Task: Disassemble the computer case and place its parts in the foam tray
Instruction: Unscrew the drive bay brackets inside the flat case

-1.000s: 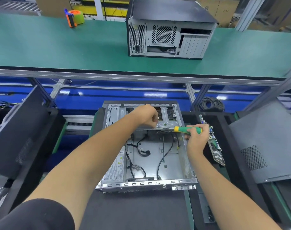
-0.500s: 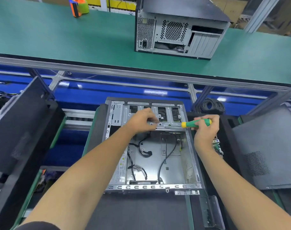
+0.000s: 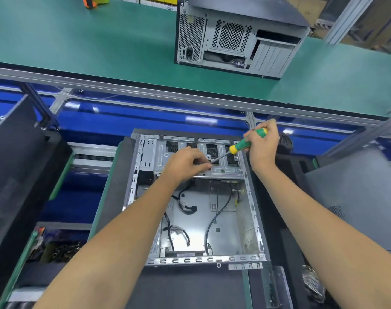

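Right hand [image 3: 260, 144] grips the screwdriver [image 3: 243, 146]; left hand [image 3: 186, 162] pinches at its tip over the case [image 3: 253, 210] bracket. A slip could drop the screw inside.

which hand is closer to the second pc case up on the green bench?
Right. The right hand holds the screwdriver just below and in front of the second case; the left hand sits lower and further left, on the open case's bracket.

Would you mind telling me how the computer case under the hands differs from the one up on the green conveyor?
The near computer case lies flat, side panel off, cables exposed; the far computer case stands closed, its rear fan grille facing the camera. The near one is being worked on with a screwdriver; the far one is untouched. Both are bare-metal desktop chassis.
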Demonstrator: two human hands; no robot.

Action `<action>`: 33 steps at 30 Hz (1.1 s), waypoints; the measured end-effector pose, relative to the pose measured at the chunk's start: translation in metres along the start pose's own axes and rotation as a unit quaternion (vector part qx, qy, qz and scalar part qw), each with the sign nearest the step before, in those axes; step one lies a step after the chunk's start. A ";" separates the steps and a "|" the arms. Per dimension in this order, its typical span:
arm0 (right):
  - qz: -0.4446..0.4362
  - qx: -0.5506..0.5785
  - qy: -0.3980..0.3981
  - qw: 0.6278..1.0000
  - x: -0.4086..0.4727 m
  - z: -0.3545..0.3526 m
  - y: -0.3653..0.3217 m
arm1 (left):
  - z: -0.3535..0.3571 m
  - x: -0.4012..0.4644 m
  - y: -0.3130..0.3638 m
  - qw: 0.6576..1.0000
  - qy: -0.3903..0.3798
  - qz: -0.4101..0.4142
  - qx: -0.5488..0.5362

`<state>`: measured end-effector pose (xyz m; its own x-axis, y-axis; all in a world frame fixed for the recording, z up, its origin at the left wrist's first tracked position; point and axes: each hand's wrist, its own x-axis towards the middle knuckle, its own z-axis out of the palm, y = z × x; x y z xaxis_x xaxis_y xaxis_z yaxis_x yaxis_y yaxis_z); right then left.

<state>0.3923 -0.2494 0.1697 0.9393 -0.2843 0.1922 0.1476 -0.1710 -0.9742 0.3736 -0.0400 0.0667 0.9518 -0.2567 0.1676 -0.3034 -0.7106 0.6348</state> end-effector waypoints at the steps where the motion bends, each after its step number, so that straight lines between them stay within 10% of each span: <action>1: -0.002 -0.010 -0.004 1.000 0.002 0.002 -0.002 | 0.000 0.001 0.000 1.000 0.005 -0.011 -0.023; 14: -0.088 -0.223 -0.257 0.936 0.001 0.038 -0.036 | 0.000 -0.001 0.004 1.000 0.005 -0.009 0.009; 33: -0.060 -0.270 -0.303 0.912 0.005 0.036 -0.040 | 0.001 -0.002 0.005 0.998 -0.026 0.052 0.032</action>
<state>0.4026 -0.2100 0.2054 0.9494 0.3123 0.0333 0.2400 -0.6532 -0.7182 0.3697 -0.0440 0.0685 0.9122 -0.3638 0.1886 -0.4036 -0.7181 0.5669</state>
